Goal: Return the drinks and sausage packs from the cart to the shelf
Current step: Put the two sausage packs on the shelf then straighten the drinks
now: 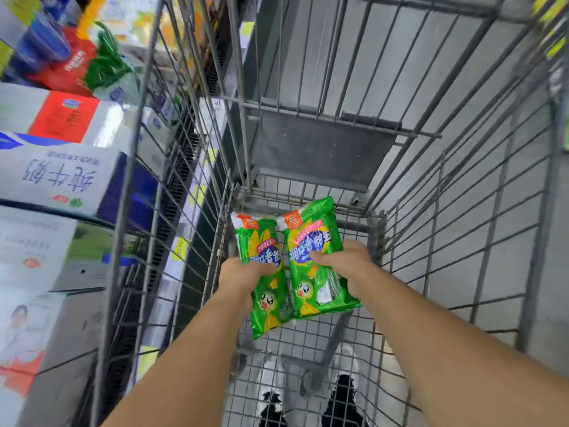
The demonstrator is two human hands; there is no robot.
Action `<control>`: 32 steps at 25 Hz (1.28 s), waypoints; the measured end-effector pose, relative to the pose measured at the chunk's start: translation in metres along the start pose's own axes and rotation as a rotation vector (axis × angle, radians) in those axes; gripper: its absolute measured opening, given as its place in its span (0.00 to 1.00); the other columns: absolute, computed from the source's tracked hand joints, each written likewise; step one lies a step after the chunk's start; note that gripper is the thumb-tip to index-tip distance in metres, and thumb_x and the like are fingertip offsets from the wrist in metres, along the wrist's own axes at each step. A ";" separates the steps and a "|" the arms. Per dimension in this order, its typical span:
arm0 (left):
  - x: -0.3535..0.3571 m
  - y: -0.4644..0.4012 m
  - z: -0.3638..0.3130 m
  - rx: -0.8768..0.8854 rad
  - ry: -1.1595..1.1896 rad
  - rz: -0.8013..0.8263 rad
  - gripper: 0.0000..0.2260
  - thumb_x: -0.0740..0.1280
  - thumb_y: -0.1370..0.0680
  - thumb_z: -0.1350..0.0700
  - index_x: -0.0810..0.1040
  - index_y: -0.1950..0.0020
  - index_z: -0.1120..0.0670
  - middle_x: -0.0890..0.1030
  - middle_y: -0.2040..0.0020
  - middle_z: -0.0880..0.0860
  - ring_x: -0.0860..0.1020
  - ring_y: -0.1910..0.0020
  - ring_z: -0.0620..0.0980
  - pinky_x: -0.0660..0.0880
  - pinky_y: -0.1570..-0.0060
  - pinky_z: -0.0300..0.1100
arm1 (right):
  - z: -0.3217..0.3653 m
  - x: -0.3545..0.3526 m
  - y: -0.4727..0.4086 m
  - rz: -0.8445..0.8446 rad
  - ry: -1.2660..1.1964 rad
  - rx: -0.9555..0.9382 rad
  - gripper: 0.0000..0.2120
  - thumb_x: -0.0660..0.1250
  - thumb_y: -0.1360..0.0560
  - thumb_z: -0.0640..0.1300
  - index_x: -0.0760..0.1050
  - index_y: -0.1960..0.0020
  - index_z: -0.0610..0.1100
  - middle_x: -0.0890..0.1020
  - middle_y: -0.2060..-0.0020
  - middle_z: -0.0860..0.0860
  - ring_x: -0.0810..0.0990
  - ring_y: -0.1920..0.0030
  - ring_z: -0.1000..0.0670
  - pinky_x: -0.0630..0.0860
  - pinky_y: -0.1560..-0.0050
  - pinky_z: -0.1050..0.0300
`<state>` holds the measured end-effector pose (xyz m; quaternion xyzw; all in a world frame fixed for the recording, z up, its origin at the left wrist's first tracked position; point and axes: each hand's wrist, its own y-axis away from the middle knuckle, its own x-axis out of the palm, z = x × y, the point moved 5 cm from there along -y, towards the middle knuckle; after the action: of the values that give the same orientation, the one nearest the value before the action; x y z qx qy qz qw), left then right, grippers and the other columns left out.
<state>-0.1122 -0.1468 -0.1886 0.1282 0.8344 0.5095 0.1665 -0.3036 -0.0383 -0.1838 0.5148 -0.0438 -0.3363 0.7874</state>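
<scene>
While the left hand [243,272] and right hand [345,260] each grip 1 green sausage pack [264,291] [311,257] mid-body inside the cart [462,211], these light, soft, slick packs look best held there.

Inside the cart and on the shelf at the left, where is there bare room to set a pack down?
Bare wire cart floor shows beneath the two green sausage packs, one in the left hand, one in the right hand. The basket's right side is open. The shelf's white milk cartons sit packed tightly.
</scene>
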 end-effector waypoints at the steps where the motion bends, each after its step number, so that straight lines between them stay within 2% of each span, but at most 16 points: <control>1: -0.005 0.011 -0.004 0.006 0.014 0.014 0.30 0.83 0.50 0.60 0.82 0.49 0.59 0.86 0.54 0.60 0.84 0.54 0.65 0.79 0.53 0.67 | 0.006 -0.007 0.015 0.009 -0.015 -0.023 0.18 0.83 0.38 0.41 0.83 0.52 0.41 0.87 0.56 0.43 0.86 0.56 0.44 0.83 0.50 0.45; 2: -0.009 0.025 -0.011 0.017 0.019 0.032 0.31 0.83 0.50 0.59 0.81 0.48 0.59 0.86 0.53 0.60 0.84 0.54 0.65 0.79 0.53 0.67 | 0.013 -0.014 0.034 0.012 -0.029 -0.040 0.15 0.82 0.36 0.41 0.83 0.53 0.41 0.87 0.56 0.43 0.86 0.56 0.44 0.83 0.50 0.46; 4: -0.016 0.074 -0.037 0.071 0.026 0.085 0.27 0.82 0.44 0.62 0.81 0.46 0.60 0.86 0.52 0.60 0.84 0.54 0.63 0.80 0.54 0.65 | 0.036 -0.032 0.080 0.011 -0.054 -0.094 0.12 0.81 0.35 0.40 0.81 0.55 0.43 0.86 0.56 0.43 0.86 0.54 0.43 0.82 0.49 0.46; 7: -0.035 0.161 -0.084 0.195 0.025 0.165 0.18 0.78 0.35 0.68 0.80 0.47 0.63 0.86 0.57 0.61 0.85 0.63 0.58 0.83 0.65 0.53 | 0.082 -0.064 0.156 0.015 -0.069 -0.227 0.10 0.79 0.33 0.36 0.80 0.57 0.44 0.86 0.55 0.42 0.86 0.53 0.42 0.82 0.47 0.44; 10: -0.058 0.238 -0.133 0.331 0.030 0.225 0.13 0.75 0.31 0.69 0.80 0.49 0.63 0.86 0.64 0.56 0.85 0.69 0.52 0.78 0.74 0.41 | 0.130 -0.091 0.227 0.034 -0.069 -0.334 0.13 0.78 0.33 0.34 0.82 0.50 0.38 0.86 0.53 0.40 0.86 0.52 0.41 0.81 0.46 0.42; 13: -0.084 0.327 -0.186 0.482 0.064 0.253 0.15 0.75 0.32 0.69 0.80 0.46 0.64 0.86 0.66 0.54 0.85 0.69 0.50 0.79 0.72 0.41 | 0.181 -0.111 0.303 0.020 -0.079 -0.453 0.14 0.81 0.36 0.38 0.83 0.53 0.41 0.87 0.56 0.43 0.86 0.53 0.42 0.81 0.44 0.40; 15: -0.101 0.376 -0.214 0.593 0.105 0.252 0.12 0.74 0.31 0.71 0.79 0.49 0.64 0.85 0.70 0.51 0.83 0.73 0.47 0.77 0.75 0.38 | 0.212 -0.117 0.349 0.041 -0.097 -0.538 0.14 0.83 0.38 0.41 0.83 0.55 0.42 0.88 0.57 0.45 0.86 0.53 0.43 0.80 0.43 0.41; 19: -0.134 0.447 -0.241 0.727 0.193 0.205 0.15 0.76 0.32 0.69 0.80 0.46 0.65 0.86 0.61 0.58 0.85 0.67 0.55 0.79 0.71 0.43 | 0.256 -0.113 0.423 0.149 -0.097 -0.695 0.18 0.82 0.37 0.41 0.83 0.50 0.40 0.88 0.57 0.44 0.86 0.52 0.42 0.80 0.42 0.42; 21: -0.158 0.479 -0.241 0.770 0.250 0.152 0.16 0.77 0.32 0.67 0.79 0.46 0.63 0.87 0.57 0.59 0.85 0.63 0.57 0.80 0.68 0.46 | 0.271 -0.107 0.460 0.206 -0.085 -0.776 0.15 0.80 0.35 0.38 0.83 0.51 0.38 0.88 0.58 0.44 0.86 0.57 0.44 0.82 0.47 0.46; 23: -0.182 0.510 -0.230 0.809 0.311 0.086 0.18 0.77 0.32 0.66 0.80 0.45 0.62 0.86 0.54 0.61 0.85 0.59 0.61 0.80 0.65 0.48 | 0.278 -0.099 0.492 0.303 -0.084 -0.839 0.12 0.79 0.33 0.36 0.83 0.51 0.37 0.88 0.60 0.44 0.86 0.63 0.48 0.83 0.58 0.54; 25: -0.203 0.537 -0.207 0.832 0.361 0.018 0.17 0.77 0.33 0.66 0.80 0.45 0.61 0.86 0.53 0.62 0.85 0.57 0.62 0.81 0.62 0.52 | 0.276 -0.089 0.516 0.376 -0.054 -0.886 0.09 0.79 0.33 0.37 0.83 0.54 0.39 0.88 0.60 0.46 0.86 0.66 0.52 0.81 0.65 0.60; 27: -0.228 0.568 -0.172 0.832 0.421 -0.071 0.18 0.77 0.33 0.66 0.80 0.45 0.62 0.86 0.54 0.63 0.85 0.57 0.64 0.81 0.58 0.59 | 0.267 -0.073 0.540 0.465 -0.003 -0.913 0.14 0.81 0.37 0.40 0.83 0.54 0.40 0.88 0.57 0.44 0.87 0.60 0.49 0.83 0.56 0.54; 29: -0.255 0.603 -0.134 0.846 0.492 -0.175 0.15 0.76 0.32 0.68 0.80 0.47 0.63 0.86 0.55 0.63 0.85 0.60 0.62 0.82 0.60 0.59 | 0.254 -0.047 0.569 0.558 0.090 -0.935 0.19 0.83 0.39 0.43 0.83 0.51 0.40 0.88 0.56 0.45 0.87 0.55 0.46 0.82 0.48 0.47; 30: -0.270 0.619 -0.115 0.848 0.524 -0.229 0.15 0.76 0.32 0.68 0.80 0.48 0.62 0.86 0.56 0.63 0.85 0.61 0.62 0.82 0.60 0.60 | 0.246 -0.033 0.586 0.605 0.133 -0.955 0.17 0.83 0.38 0.43 0.83 0.52 0.41 0.88 0.57 0.46 0.87 0.56 0.47 0.82 0.49 0.49; 32: -0.305 0.654 -0.074 0.860 0.587 -0.351 0.15 0.77 0.33 0.67 0.80 0.47 0.62 0.86 0.56 0.63 0.85 0.61 0.62 0.82 0.60 0.59 | 0.225 -0.002 0.630 0.715 0.196 -0.999 0.10 0.80 0.35 0.40 0.82 0.56 0.43 0.88 0.57 0.46 0.85 0.62 0.53 0.80 0.60 0.58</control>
<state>0.1642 -0.0306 0.4712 -0.1041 0.9877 0.1017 -0.0580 -0.0929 -0.0596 0.4513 0.0662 0.0215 0.0171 0.9974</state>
